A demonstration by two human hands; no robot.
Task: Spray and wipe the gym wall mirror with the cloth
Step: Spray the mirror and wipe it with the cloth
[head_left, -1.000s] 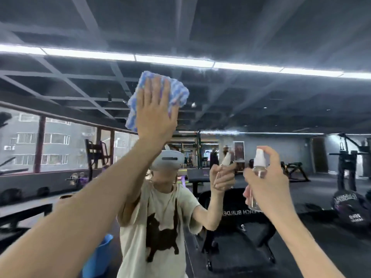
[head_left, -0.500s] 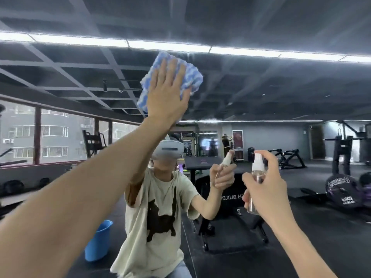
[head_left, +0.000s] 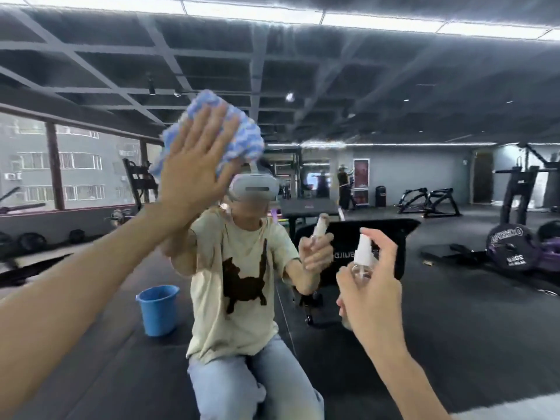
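Flat left hand, fingers straight, presses the blue-white cloth against the mirror, upper left of centre. Right hand wraps round a small clear spray bottle, forefinger over the white pump, nozzle toward the glass. Risk: only the palm pins the cloth, so easing pressure could drop it; a dry pass may smear. Glass reflects a dark gym: windows left, blue bucket on black matting, benches and racks right.
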